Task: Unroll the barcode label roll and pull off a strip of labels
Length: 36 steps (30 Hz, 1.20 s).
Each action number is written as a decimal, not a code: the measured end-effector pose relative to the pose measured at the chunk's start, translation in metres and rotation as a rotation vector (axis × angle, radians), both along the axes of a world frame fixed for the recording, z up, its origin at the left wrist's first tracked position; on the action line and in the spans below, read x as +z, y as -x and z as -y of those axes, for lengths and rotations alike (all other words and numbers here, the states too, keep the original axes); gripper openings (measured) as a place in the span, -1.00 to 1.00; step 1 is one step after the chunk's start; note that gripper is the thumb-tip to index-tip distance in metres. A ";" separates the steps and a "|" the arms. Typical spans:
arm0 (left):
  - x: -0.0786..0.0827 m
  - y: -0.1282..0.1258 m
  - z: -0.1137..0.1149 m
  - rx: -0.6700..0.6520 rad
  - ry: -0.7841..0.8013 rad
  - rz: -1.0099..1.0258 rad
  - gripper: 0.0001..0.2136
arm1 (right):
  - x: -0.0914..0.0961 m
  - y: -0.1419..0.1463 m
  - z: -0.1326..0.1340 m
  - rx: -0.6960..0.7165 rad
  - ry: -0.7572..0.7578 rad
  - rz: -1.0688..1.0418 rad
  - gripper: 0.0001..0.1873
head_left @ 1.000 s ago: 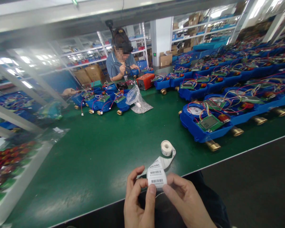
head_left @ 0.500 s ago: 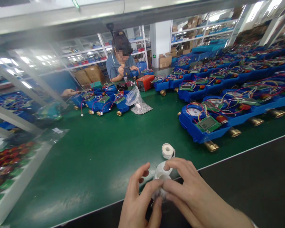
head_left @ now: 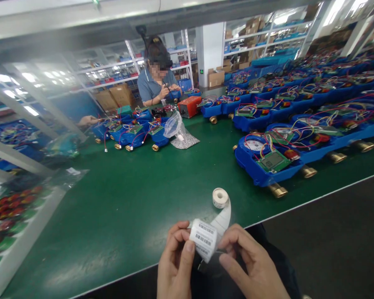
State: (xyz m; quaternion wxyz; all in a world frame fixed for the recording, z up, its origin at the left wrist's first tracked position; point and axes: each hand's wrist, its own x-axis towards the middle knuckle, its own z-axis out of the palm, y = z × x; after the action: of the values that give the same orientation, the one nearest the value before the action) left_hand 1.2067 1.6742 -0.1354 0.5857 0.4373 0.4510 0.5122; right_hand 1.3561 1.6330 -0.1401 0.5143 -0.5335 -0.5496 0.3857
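From the head camera, the person's left hand (head_left: pixel 174 261) and right hand (head_left: pixel 252 263) both sit at the bottom centre of the frame, just over the near edge of the bench (head_left: pixel 112 224). Both are closed in a pinch on a white strip of barcode labels (head_left: pixel 203 240): the left thumb presses on its face, while the right fingers grip its right end. The strip curls upward from the hands to a small label roll (head_left: pixel 220 197) just above them, over the green bench top; whether the roll touches the bench is hard to tell. To the right, rows of blue water meters (head_left: pixel 251 164) with brass fittings (head_left: pixel 277 190) and loose coloured wires fill the bench toward the upper right. A clear plastic bag (head_left: pixel 173 125) lies near the centre, just beside a red box (head_left: pixel 190 106). Farther off, a co-worker (head_left: pixel 152 83) sits at the top centre, with both hands raised and working on something too small to make out — more meters lie in front of them. A white tray (head_left: pixel 28 245) of red and green parts sits at the lower left.
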 end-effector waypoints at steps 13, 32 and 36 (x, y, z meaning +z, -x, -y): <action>-0.002 -0.010 0.007 -0.066 -0.053 -0.001 -0.79 | 0.010 -0.004 -0.005 -0.192 -0.410 0.385 -0.90; -0.002 -0.020 0.003 -0.096 -0.597 -0.374 -0.67 | 0.031 -0.025 -0.015 0.004 -0.227 0.292 -0.77; 0.002 -0.028 0.010 0.032 -0.248 -0.034 -0.68 | 0.003 -0.011 -0.002 -0.365 -0.277 -0.121 -0.59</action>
State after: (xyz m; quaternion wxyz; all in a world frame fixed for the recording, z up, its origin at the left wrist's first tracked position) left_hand 1.2348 1.6643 -0.1330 0.5111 0.5077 0.4011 0.5658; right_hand 1.3671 1.6353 -0.1373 0.6759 -0.5241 -0.4600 0.2385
